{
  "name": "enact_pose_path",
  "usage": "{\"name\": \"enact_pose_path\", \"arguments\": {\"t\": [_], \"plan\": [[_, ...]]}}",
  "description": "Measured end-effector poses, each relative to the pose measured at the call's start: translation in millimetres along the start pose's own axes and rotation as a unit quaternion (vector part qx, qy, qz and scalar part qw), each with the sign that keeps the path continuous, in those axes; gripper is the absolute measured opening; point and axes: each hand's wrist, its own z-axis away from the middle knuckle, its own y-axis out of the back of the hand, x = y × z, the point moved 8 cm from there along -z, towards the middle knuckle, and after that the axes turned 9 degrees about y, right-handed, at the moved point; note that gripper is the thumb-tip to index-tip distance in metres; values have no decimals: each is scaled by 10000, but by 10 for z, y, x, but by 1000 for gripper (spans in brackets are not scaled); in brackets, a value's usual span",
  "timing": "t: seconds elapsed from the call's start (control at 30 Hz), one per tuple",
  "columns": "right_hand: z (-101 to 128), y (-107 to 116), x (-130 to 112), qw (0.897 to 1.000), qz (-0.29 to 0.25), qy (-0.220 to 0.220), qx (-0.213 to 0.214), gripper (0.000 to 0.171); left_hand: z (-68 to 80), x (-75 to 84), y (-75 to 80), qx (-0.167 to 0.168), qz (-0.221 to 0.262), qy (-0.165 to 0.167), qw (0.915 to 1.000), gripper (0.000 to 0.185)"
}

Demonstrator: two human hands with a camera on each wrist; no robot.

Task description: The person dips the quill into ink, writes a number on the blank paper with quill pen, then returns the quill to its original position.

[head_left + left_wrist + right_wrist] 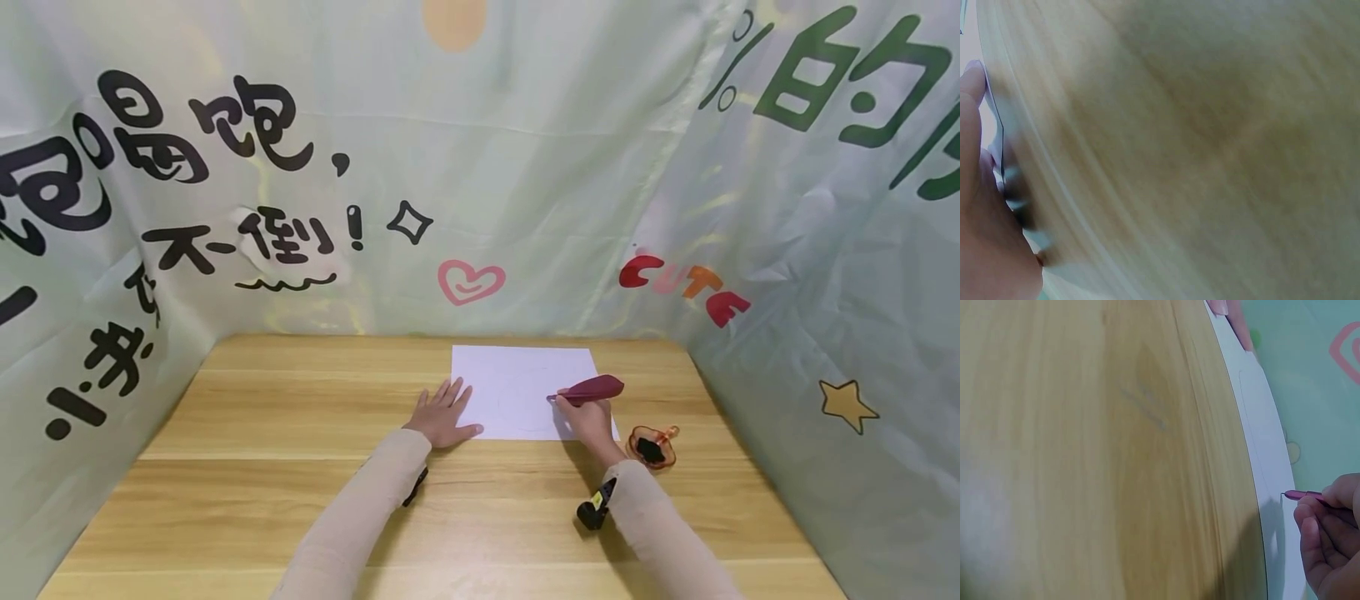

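Right hand (589,419) pinches a dark red feather quill (592,389) between curled fingers, its tip touching the white sheet of paper (517,383), where a faint curved line shows. Left hand (442,417) lies flat, fingers straight and spread, pressing the sheet's left edge and the wooden table (285,467) beside it. The sheet sits toward the far side of the table. Just right of the writing hand stands a small amber inkwell (651,447) with dark ink inside.
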Motion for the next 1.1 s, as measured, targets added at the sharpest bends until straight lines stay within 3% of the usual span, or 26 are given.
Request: {"name": "enact_pose_path", "arguments": {"t": [0.57,0.93,1.1], "plan": [[19,-327,-218,9992,-345,184,-38,19,27,19,25,34,-14,36,10000,85],[107,-583,-353,9974,-610,163,-355,14,28,18,31,106,-46,4,9999,86],[139,-626,-450,9958,-653,477,-431,12,37,23,43,80,-33,-5,10000,85]]}}
